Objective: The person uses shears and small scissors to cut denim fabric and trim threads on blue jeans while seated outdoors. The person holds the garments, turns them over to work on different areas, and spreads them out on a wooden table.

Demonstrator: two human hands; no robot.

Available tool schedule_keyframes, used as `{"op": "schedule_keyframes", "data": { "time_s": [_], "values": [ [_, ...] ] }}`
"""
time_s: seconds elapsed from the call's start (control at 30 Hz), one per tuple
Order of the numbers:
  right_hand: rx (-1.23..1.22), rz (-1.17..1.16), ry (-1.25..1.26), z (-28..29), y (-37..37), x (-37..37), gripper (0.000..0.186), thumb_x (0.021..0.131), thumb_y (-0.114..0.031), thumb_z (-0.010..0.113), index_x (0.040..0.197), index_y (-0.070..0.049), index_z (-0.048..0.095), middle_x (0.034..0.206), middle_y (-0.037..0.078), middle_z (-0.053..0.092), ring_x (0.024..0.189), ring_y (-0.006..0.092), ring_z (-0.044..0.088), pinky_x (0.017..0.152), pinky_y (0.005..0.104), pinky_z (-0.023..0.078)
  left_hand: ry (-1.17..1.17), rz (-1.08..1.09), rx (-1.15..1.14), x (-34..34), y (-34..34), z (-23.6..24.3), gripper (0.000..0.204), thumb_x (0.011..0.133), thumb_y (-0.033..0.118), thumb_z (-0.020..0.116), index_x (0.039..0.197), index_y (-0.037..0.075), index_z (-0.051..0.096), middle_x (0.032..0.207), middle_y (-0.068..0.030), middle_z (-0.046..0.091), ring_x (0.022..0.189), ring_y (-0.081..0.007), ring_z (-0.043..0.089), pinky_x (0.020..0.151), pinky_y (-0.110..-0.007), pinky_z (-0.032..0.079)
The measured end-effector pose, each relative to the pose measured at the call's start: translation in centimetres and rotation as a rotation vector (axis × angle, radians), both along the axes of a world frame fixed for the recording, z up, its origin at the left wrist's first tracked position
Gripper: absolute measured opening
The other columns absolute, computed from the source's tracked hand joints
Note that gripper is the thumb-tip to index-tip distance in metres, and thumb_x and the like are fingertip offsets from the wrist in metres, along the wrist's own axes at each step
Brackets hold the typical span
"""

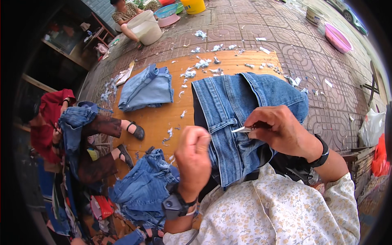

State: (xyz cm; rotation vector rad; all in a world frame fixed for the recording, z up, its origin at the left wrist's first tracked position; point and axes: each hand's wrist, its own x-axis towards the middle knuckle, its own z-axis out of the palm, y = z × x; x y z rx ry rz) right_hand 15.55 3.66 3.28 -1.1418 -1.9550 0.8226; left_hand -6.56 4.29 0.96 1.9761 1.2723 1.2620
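A pair of blue jeans [228, 92] lies across my lap, its waistband and a belt loop toward me. My right hand [277, 128] is closed around small thread snips [243, 130]; their pale metal points stick out over the denim beside the belt loop. Just left of the waistband, my left hand [192, 157] is raised with its fingers curled together. Whatever it may pinch is too small or hidden to make out. Most of the snips' body is covered by my right hand.
Folded light-blue jeans [147, 87] and a crumpled denim heap [143, 185] lie on the orange-brown board [183, 92], among thread scraps. At left, a person in red [49, 126] holds denim; another sits by a white bucket [145, 28]. A pink basin [338, 37] stands far right.
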Motion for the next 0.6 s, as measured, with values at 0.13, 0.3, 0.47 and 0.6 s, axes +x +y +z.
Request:
{"op": "schedule_keyframes", "data": {
  "time_s": [0.13,0.3,0.47,0.6],
  "values": [
    [-0.128,-0.124,0.182,0.2,-0.9,1.4,0.015,0.079,0.001,0.066,0.093,0.002,0.06,0.076,0.008,0.062,0.067,0.0116,0.059,0.061,0.0258,0.047,0.214,0.265,-0.19,-7.2,1.3,-2.7,0.014,0.089,0.01,0.055,0.08,0.0,0.053,0.076,-0.0113,0.054,0.07,-0.0271,0.055,0.064,-0.036,0.043],
    [-0.145,-0.161,0.289,-1.5,-2.3,2.2,0.021,0.082,-0.004,0.067,0.1,0.002,0.058,0.082,0.004,0.061,0.074,0.0062,0.056,0.066,0.0225,0.048,0.868,0.37,0.403,-10.5,1.3,-7.6,0.009,0.084,0.006,0.058,0.079,-0.001,0.058,0.077,-0.0112,0.06,0.071,-0.0281,0.058,0.063,-0.038,0.044],
    [-0.16,-0.239,0.362,-2.1,-4.1,1.4,0.02,0.08,-0.006,0.069,0.096,-0.001,0.058,0.08,0.001,0.059,0.07,0.0038,0.051,0.06,0.0198,0.043,0.006,0.085,-0.359,-6.5,-3.8,-3.2,0.014,0.085,0.012,0.064,0.079,0.0,0.06,0.071,-0.0018,0.057,0.061,-0.0086,0.049,0.056,-0.022,0.038],
    [-0.122,-0.085,0.177,-1.0,-5.6,0.4,0.02,0.073,-0.002,0.068,0.09,-0.004,0.059,0.071,0.0,0.056,0.057,0.0066,0.047,0.052,0.0215,0.035,-0.046,-0.175,-0.552,-2.0,-7.0,-0.4,0.031,0.074,0.021,0.079,0.089,0.001,0.061,0.068,0.0011,0.057,0.058,-0.0039,0.045,0.051,-0.022,0.036]
  ]
}}
